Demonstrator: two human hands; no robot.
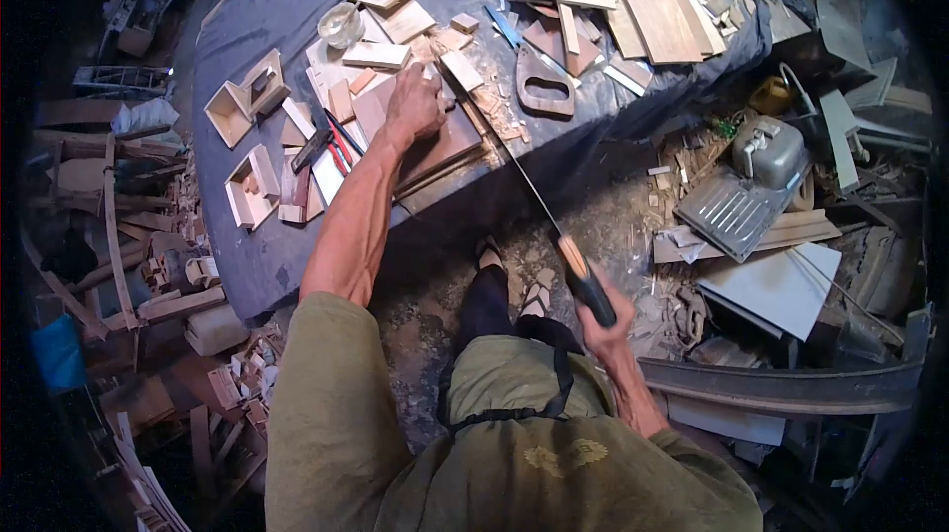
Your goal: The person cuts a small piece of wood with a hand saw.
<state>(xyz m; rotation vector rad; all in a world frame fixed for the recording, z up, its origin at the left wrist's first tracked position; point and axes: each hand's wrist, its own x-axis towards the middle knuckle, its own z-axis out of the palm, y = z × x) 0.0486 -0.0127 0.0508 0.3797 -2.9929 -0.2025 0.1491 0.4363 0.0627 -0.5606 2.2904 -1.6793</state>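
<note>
My right hand (607, 322) is wrapped round the black and orange handle of a pull saw (542, 200). Its thin blade runs up and left to the table edge, alongside a brown board (455, 148). On that board my left hand (416, 102) presses down with curled fingers; what lies under them is hidden. Just right of its knuckles is a small pale wood block (462, 70), close to the far end of the blade. Sawdust and shavings (499, 112) lie beside the blade. A second handsaw (544, 87) with a wooden handle rests to the right.
Left of the board are red-handled pliers (338, 146), small wooden boxes (252, 188) and a glass jar (341, 26). Planks (657, 3) and offcuts pile up at the back right. A metal sink (741, 196) and scrap stand on the floor to the right.
</note>
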